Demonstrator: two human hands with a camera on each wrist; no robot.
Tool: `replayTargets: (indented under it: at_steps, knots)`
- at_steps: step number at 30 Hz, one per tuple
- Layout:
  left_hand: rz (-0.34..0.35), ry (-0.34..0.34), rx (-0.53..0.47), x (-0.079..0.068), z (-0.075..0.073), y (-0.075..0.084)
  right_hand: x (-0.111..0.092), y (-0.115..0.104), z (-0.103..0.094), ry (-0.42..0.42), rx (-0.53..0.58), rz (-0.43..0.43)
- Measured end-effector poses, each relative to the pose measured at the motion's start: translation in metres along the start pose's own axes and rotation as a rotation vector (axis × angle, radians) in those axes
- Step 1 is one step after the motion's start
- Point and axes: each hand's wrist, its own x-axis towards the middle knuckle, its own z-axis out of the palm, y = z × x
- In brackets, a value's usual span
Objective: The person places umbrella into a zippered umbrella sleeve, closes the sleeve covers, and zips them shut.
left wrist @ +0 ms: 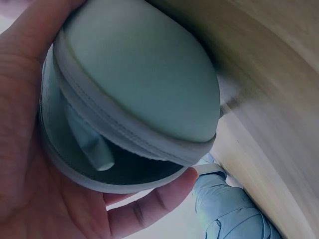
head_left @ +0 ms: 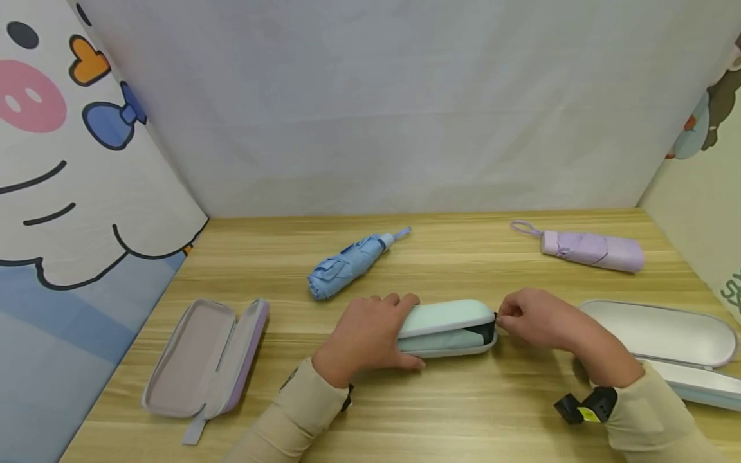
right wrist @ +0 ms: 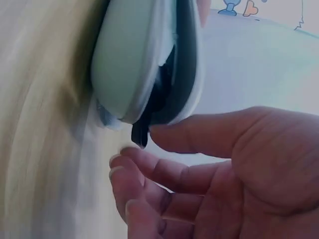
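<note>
My left hand (head_left: 365,331) grips a mint-green zip case (head_left: 446,315) from its left end, fingers over the far side and thumb along the near side. The case's lid stands partly raised. Inside, a pale green folded umbrella (head_left: 442,339) shows, with a black part at its right end. From the case's right end pokes a short black strap (right wrist: 139,134). Around that strap my right hand (head_left: 535,318) holds its thumb and fingertips close, loosely bent. A gap shows between thumb and fingers in the right wrist view, with no clear pinch.
A folded blue umbrella (head_left: 347,265) lies behind the case, a folded lilac umbrella (head_left: 596,251) at the back right. An opened purple case (head_left: 185,366) rests on the left, another opened case (head_left: 666,334) on the right. A white cloth wall (head_left: 417,116) borders the wooden table (head_left: 463,411).
</note>
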Motion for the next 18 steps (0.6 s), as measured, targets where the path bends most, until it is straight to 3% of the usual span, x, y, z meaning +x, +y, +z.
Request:
replayTargets:
  at_steps: [6,13,18]
  knots:
    - [-0.011,-0.008,0.0,0.0006,0.0002,0.0003,0.0054,0.0029,0.0056,0.047,0.059,-0.015]
    - [-0.035,-0.037,-0.014,0.0008,-0.002,0.0008,0.0031,-0.0021,0.0044,0.056,0.212,0.029]
    - [-0.028,-0.031,-0.023,0.001,-0.001,-0.0001,0.0027,-0.0025,0.0044,0.075,0.25,0.046]
